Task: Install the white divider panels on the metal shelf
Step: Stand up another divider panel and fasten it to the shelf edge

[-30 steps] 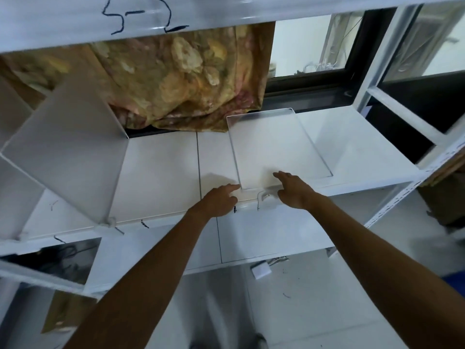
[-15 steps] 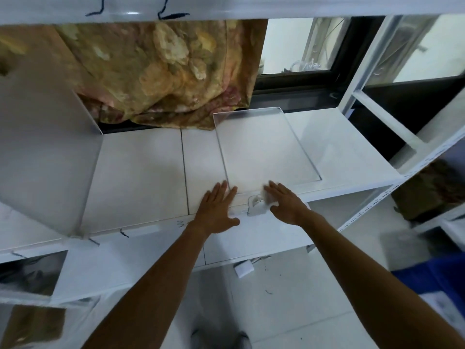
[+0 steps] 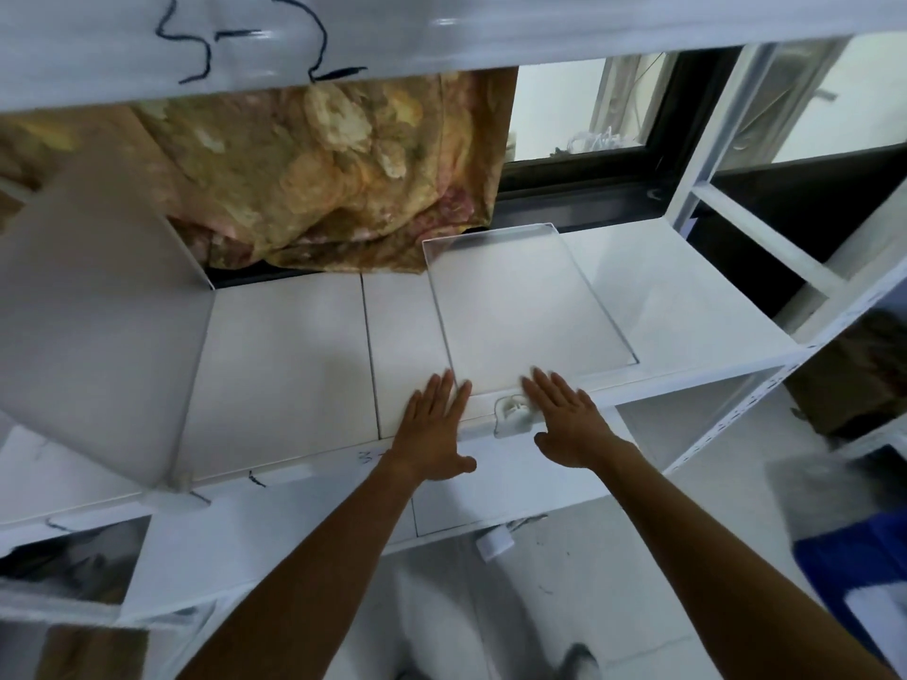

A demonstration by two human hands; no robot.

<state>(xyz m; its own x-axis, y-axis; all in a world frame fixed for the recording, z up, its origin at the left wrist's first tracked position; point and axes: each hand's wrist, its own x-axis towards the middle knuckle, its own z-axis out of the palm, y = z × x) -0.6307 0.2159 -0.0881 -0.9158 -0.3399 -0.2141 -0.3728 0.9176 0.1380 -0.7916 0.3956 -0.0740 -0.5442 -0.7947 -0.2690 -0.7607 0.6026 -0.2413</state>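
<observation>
White metal shelf (image 3: 294, 365) fills the head view, its boards lit pale against a dark-framed window (image 3: 579, 174) and a floral yellow-brown cloth (image 3: 343, 179) hanging behind. On the front lip of the level above, black marker writing (image 3: 255, 41) reads roughly "3-2"; a fainter scrawl on the front edge near the left wrist is too small to make out. One white divider panel (image 3: 525, 311) lies flat on the shelf board, its near edge at the fingertips of both hands. Left hand (image 3: 434, 429) is spread flat, palm down, fingers together, gripping nothing. Right hand (image 3: 569, 419) is likewise flat and open, resting beside a small white clip (image 3: 513, 409) at the shelf's front edge. Another divider panel (image 3: 93, 326) stands upright at the left.
</observation>
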